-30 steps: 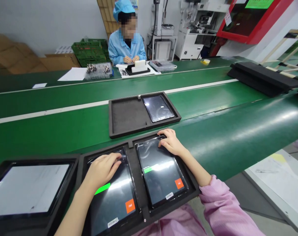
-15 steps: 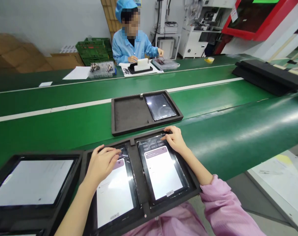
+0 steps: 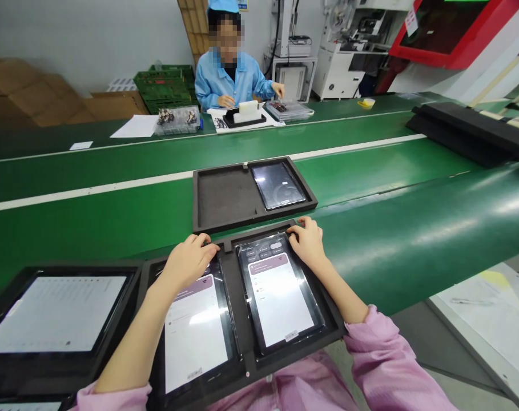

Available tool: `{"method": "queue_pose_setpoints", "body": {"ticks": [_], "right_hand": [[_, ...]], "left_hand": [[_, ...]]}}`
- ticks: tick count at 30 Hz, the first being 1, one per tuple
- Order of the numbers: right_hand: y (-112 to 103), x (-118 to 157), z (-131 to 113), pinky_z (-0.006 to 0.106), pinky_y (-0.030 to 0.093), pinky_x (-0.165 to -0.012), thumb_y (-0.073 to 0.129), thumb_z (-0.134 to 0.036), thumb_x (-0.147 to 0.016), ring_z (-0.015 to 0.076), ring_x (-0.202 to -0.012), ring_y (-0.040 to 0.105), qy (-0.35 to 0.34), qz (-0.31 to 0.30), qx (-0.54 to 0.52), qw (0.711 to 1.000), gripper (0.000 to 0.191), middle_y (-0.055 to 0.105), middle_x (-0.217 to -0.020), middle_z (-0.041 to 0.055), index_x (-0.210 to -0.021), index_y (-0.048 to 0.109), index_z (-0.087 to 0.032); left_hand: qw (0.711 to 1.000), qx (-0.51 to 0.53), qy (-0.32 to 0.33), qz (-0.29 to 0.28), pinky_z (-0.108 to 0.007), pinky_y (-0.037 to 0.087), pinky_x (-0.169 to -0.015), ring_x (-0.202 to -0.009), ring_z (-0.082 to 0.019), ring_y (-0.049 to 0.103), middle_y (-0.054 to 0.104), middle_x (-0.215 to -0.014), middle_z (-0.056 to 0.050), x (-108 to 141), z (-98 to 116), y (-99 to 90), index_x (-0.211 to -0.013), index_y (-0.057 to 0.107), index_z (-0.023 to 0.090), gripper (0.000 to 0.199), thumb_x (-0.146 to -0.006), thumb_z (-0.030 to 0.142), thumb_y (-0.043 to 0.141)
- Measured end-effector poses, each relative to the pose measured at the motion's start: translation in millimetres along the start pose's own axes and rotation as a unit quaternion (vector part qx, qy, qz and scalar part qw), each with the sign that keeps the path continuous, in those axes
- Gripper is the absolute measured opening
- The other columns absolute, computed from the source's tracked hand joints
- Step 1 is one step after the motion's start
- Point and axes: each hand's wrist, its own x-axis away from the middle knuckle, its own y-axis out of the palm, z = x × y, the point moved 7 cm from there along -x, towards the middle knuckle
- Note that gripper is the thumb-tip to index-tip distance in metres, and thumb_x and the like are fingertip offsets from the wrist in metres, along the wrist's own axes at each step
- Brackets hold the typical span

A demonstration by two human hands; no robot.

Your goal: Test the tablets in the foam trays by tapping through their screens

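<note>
Two lit tablets, the left one point(image 3: 197, 337) and the right one point(image 3: 280, 302), lie side by side in a black foam tray point(image 3: 247, 337) near my body. My left hand point(image 3: 190, 260) rests over the top of the left tablet, its bent fingers at the tray's far edge; whether it grips anything is unclear. At the upper right corner of the right tablet is my right hand point(image 3: 307, 242), fingers curled at the tray's rim, with nothing clearly held. Both screens show a purple banner above a white panel.
Another tray point(image 3: 225, 228) with one dark tablet point(image 3: 278, 185) sits beyond on the green belt point(image 3: 92, 222). At left, a further tray holds a lit tablet point(image 3: 57, 314). A person in blue point(image 3: 229, 80) works across the belt. Black foam sheets point(image 3: 469, 128) lie at right.
My left hand has moved from the left screen's upper part up to the tray's far edge. My right hand has shifted slightly right, off the right screen. More text shows on the screens.
</note>
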Motion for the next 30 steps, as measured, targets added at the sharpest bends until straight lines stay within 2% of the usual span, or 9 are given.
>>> {"method": "queue_pose_setpoints", "body": {"ticks": [3,6,11,14,18,22,25,28,30], "right_hand": [[5,2,1,0.052,0.04,-0.1,0.058,-0.007,-0.077,0.0337,-0.12,0.045,-0.002,-0.023,0.007,1.0,0.033,0.053,-0.131,0.0146,-0.096,0.08,-0.023],[13,-1,9,0.055,0.042,-0.1,0.058,-0.004,-0.074,0.0354,-0.123,0.043,0.017,-0.058,-0.029,0.998,0.04,0.049,-0.134,0.0138,-0.099,0.08,-0.025],[34,-12,27,0.053,0.04,-0.111,0.058,-0.006,-0.075,0.0312,-0.124,0.045,0.067,-0.13,-0.149,0.978,0.045,0.048,-0.129,0.0089,-0.104,0.081,-0.031],[38,-16,34,0.047,0.039,-0.114,0.057,-0.006,-0.073,0.0269,-0.124,0.049,0.079,-0.133,-0.2,0.967,0.052,0.05,-0.128,0.0062,-0.11,0.08,-0.033],[39,-20,34,0.039,0.041,-0.115,0.055,-0.005,-0.068,0.0225,-0.123,0.052,0.085,-0.14,-0.235,0.958,0.063,0.052,-0.13,0.0022,-0.118,0.077,-0.036],[38,-24,31,0.04,0.037,-0.118,0.054,-0.002,-0.066,0.0232,-0.127,0.049,0.104,-0.152,-0.264,0.947,0.068,0.05,-0.131,0.0019,-0.12,0.077,-0.037],[34,-22,26,0.046,0.038,-0.116,0.054,-0.002,-0.071,0.0257,-0.127,0.047,0.115,-0.143,-0.224,0.957,0.06,0.05,-0.129,0.0042,-0.114,0.079,-0.036],[19,-18,12,0.05,0.038,-0.113,0.055,-0.004,-0.077,0.0305,-0.133,0.039,0.074,-0.087,-0.15,0.982,0.047,0.044,-0.139,0.008,-0.106,0.081,-0.031],[9,-13,-7,0.052,0.035,-0.114,0.055,-0.003,-0.079,0.032,-0.137,0.033,-0.013,-0.068,-0.114,0.991,0.047,0.041,-0.148,0.0067,-0.104,0.082,-0.032]], "left_hand": [[1.0,-0.014,0.015,0.014,-0.037,0.05,-0.08,-0.099,-0.027,0.059,0.066,-0.107,-0.01,0,4,-1.2,-0.112,0.074,0.027,0.048,-0.101,0.035,0.028],[0.999,-0.003,0.03,0.034,-0.036,0.05,-0.079,-0.095,-0.025,0.061,0.068,-0.105,-0.009,2,0,-1.8,-0.111,0.072,0.027,0.049,-0.102,0.038,0.025],[0.995,0.073,0.038,0.052,-0.036,0.054,-0.086,-0.103,-0.025,0.065,0.07,-0.118,-0.007,3,-18,1.0,-0.111,0.07,0.024,0.053,-0.102,0.042,0.022],[0.995,0.078,0.027,0.057,-0.04,0.055,-0.088,-0.108,-0.028,0.064,0.069,-0.121,-0.007,-1,-30,11.1,-0.11,0.074,0.027,0.056,-0.1,0.05,0.024],[0.989,0.12,0.049,0.071,-0.05,0.051,-0.099,-0.113,-0.032,0.061,0.067,-0.122,-0.006,-5,-57,33.4,-0.111,0.078,0.034,0.054,-0.098,0.057,0.031],[0.979,0.178,0.079,0.067,-0.052,0.048,-0.105,-0.121,-0.03,0.056,0.063,-0.132,0.003,-6,-85,55.1,-0.125,0.07,0.046,0.043,-0.099,0.055,0.037],[0.978,0.166,0.106,0.07,-0.054,0.048,-0.105,-0.122,-0.033,0.055,0.064,-0.129,0.001,-7,-87,58.5,-0.127,0.069,0.045,0.042,-0.096,0.057,0.043],[0.982,0.144,0.104,0.068,-0.054,0.05,-0.102,-0.12,-0.035,0.056,0.065,-0.125,-0.004,-7,-79,53.8,-0.126,0.071,0.04,0.044,-0.095,0.058,0.045],[0.985,0.139,0.091,0.05,-0.052,0.051,-0.102,-0.119,-0.035,0.058,0.065,-0.124,-0.008,-7,-74,50.1,-0.125,0.073,0.038,0.046,-0.094,0.057,0.044]]}}
